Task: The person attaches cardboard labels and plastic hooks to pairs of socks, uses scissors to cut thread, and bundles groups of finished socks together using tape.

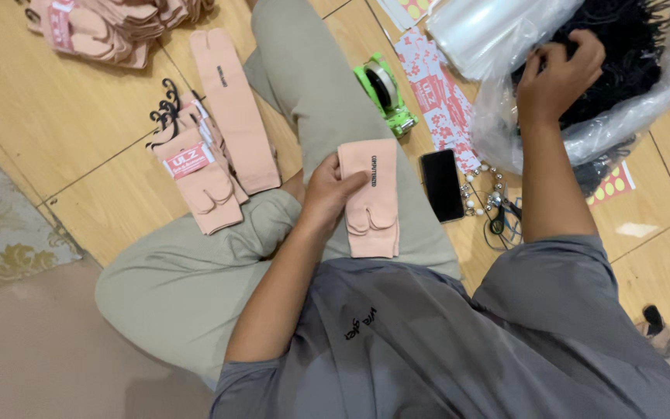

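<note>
on the wooden floor — left hand grips a peach sock, right hand grip unclear in a bag.

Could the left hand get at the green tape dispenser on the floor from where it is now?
Probably yes. The left hand holds a peach sock on the lap, and the green tape dispenser lies just beyond the knee with nothing between; it would likely need to release the sock first.

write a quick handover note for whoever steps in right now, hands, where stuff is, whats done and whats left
Left hand: holds a pink split-toe sock flat on the lap.
Right hand: reaching into the clear bag of black hangers.
Done: a tagged sock pile with hangers lies on the floor; more at top left.
Left: the held sock and the loose one have no hanger or tag yet.
</note>
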